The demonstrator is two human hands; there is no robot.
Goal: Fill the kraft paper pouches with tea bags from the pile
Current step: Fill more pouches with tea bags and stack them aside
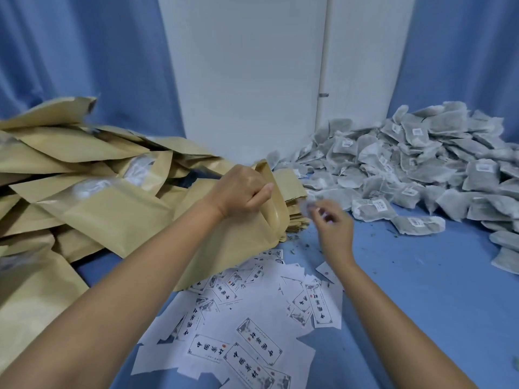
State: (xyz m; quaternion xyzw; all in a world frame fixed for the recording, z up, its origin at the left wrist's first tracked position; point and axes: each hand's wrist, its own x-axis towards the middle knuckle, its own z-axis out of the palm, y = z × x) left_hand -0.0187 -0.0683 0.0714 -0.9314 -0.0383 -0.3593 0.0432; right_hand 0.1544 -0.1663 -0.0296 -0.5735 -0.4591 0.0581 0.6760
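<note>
Head view, left to right: at far left lies the pouch heap (84, 178), many kraft bags thrown over each other, some w/ a clear window. They are too many to count; I guess several dozen. Next is my left hand (241, 189), fingers curled round the upper edge of one kraft pouch (247, 242), holding its mouth open toward the right. Just behind it is a flat pouch stack (293, 197), count not readable. Then my right hand (332, 224), blurred: the fingers look half curled, but I cannot tell if they pinch a bag. At right is the tea bag pile (407, 164), well over a hundred I think, many w/ a small tag. In front lie approx. a dozen or more printed labels (250, 327) on the blue cloth (435, 304). My judgement on handling: the pouch paper is light, fairly stiff and creases easily, so hold it at the rim. Tea bags are soft and very light, the mesh can tear and strings can tangle, so take them by the body, not the tag.
</note>
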